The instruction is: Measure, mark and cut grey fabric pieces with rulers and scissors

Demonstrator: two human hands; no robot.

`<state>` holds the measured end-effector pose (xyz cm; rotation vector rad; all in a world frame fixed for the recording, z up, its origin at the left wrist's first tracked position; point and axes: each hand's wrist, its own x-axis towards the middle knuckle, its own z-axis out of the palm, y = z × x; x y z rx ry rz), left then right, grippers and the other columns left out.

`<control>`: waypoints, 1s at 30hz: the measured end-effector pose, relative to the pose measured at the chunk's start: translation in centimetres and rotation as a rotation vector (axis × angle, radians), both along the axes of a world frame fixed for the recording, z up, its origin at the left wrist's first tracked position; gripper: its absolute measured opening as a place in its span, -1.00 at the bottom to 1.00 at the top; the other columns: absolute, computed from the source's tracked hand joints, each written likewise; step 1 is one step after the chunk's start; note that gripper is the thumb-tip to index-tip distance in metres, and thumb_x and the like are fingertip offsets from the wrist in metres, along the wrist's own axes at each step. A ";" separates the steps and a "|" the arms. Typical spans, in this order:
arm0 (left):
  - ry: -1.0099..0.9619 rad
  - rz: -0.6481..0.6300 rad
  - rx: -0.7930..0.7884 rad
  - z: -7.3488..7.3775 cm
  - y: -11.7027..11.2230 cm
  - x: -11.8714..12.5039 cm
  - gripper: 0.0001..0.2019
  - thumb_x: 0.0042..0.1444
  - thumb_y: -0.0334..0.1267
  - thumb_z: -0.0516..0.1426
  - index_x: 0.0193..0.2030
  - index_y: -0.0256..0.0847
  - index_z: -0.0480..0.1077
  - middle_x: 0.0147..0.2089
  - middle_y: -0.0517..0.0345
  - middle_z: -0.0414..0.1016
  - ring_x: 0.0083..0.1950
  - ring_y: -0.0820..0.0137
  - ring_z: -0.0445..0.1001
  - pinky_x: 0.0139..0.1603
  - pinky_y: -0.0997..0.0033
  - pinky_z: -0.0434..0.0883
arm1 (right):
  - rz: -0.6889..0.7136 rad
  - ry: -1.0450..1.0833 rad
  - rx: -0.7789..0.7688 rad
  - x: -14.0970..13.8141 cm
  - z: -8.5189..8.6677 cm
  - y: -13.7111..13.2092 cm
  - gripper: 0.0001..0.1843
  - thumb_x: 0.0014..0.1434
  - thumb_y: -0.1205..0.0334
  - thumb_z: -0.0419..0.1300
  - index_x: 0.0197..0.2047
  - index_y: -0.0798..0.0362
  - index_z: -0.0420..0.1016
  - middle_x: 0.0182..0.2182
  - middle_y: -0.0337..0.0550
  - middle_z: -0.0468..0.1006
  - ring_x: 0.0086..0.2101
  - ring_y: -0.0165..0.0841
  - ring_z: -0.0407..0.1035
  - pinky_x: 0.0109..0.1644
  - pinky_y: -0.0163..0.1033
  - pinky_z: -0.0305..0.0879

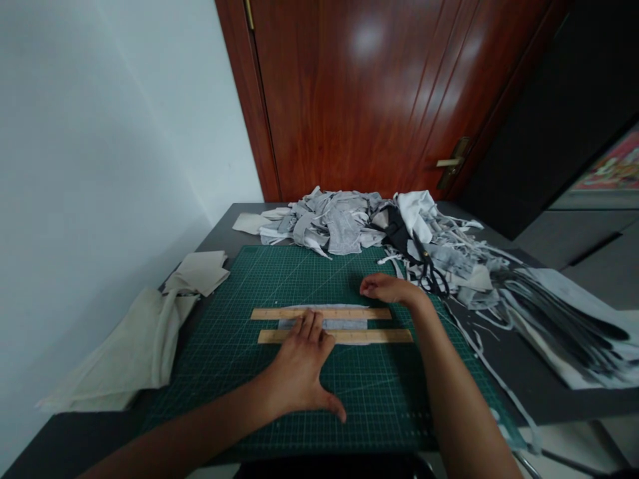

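Two wooden rulers lie side by side on a green cutting mat [239,372], the far ruler [279,313] and the near ruler [379,336]. A grey fabric strip [344,324] lies between and under them. My left hand [299,372] rests flat on the near ruler, fingers stretched onto the strip and thumb spread out. My right hand [387,288] hovers beyond the far ruler's right end, fingers curled loosely with nothing visible in them.
A heap of grey and white fabric scraps [334,223] lies at the mat's far edge, with black scissors [429,273] to the right. Folded cream cloth [144,339] sits left of the mat. Dark strips on white sheets [564,319] lie right. A wooden door [369,93] stands behind.
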<state>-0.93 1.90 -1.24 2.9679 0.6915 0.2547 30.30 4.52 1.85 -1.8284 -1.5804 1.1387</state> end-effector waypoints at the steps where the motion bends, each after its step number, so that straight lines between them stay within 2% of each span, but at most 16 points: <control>1: -0.005 -0.002 -0.001 0.0 0.0 0.0 0.24 -0.37 0.77 0.06 0.16 -0.33 0.42 0.47 -0.51 0.22 0.52 -0.41 0.10 0.48 -0.35 0.10 | 0.029 -0.028 -0.005 0.1 0.2 -0.4 -0.92 -0.03 0.30 0.33 -0.38 0.06 0.58 -0.48 -0.31 0.48 -0.39 -0.38 0.32 -0.33 -0.33 0.22; 3: -0.020 0.003 0.004 -0.1 -0.2 -0.1 0.23 -0.36 0.77 0.06 0.18 -0.32 0.41 0.48 -0.49 0.20 0.53 -0.40 0.07 0.49 -0.36 0.07 | 0.076 -0.076 -0.018 0.2 0.4 -1.1 -0.84 -0.03 0.22 0.37 -0.34 0.06 0.57 -0.45 -0.30 0.47 -0.37 -0.35 0.32 -0.32 -0.31 0.19; 6: -0.022 0.012 0.004 0.0 -0.6 -0.2 0.24 -0.33 0.76 0.06 0.21 -0.33 0.40 0.50 -0.48 0.18 0.55 -0.39 0.03 0.52 -0.35 0.00 | 0.139 -0.138 -0.055 0.2 0.5 -1.9 -0.62 -0.12 0.03 0.47 -0.29 0.05 0.53 -0.39 -0.24 0.48 -0.36 -0.30 0.33 -0.36 -0.29 0.17; 8: -0.009 0.012 -0.009 0.2 -0.8 -0.3 0.24 -0.31 0.75 0.06 0.23 -0.34 0.39 0.50 -0.48 0.17 0.56 -0.37 0.01 0.54 -0.33 -0.04 | 0.205 -0.229 -0.122 0.3 0.3 -2.4 -0.51 -0.13 -0.09 0.49 -0.24 0.04 0.50 -0.35 -0.19 0.51 -0.33 -0.26 0.36 -0.37 -0.27 0.17; 10: 0.002 0.014 -0.022 0.4 -1.0 -0.4 0.25 -0.29 0.75 0.06 0.25 -0.35 0.38 0.51 -0.49 0.15 0.57 -0.36 -0.02 0.54 -0.33 -0.07 | 0.249 -0.295 -0.139 0.4 0.2 -2.7 -0.45 -0.14 -0.09 0.48 -0.17 0.04 0.48 -0.28 -0.15 0.53 -0.28 -0.21 0.39 -0.33 -0.26 0.20; 18: -0.017 0.008 -0.061 0.7 -1.2 -0.7 0.25 -0.23 0.74 0.03 0.29 -0.37 0.34 0.54 -0.51 0.07 0.60 -0.33 -0.11 0.56 -0.34 -0.15 | 0.243 -0.375 -0.153 0.9 -0.4 -3.5 -0.62 -0.09 0.14 0.40 -0.18 -0.01 0.45 -0.24 -0.18 0.51 -0.21 -0.19 0.42 -0.26 -0.27 0.21; 25: 0.006 0.015 -0.069 0.7 -1.3 -0.7 0.28 -0.21 0.76 -0.04 0.29 -0.43 0.34 0.54 -0.56 0.04 0.60 -0.32 -0.14 0.58 -0.31 -0.18 | 0.257 -0.362 -0.148 0.8 -0.6 -3.4 -0.68 -0.07 0.17 0.39 -0.22 0.00 0.46 -0.26 -0.18 0.52 -0.21 -0.19 0.42 -0.27 -0.26 0.21; 30: -0.001 0.017 -0.069 0.6 -1.3 -0.8 0.23 -0.17 0.73 0.02 0.32 -0.37 0.31 0.55 -0.48 0.05 0.61 -0.30 -0.16 0.58 -0.31 -0.18 | 0.260 -0.353 -0.130 0.8 -0.6 -3.4 -0.70 -0.08 0.18 0.41 -0.26 -0.01 0.49 -0.27 -0.18 0.53 -0.22 -0.18 0.42 -0.28 -0.26 0.20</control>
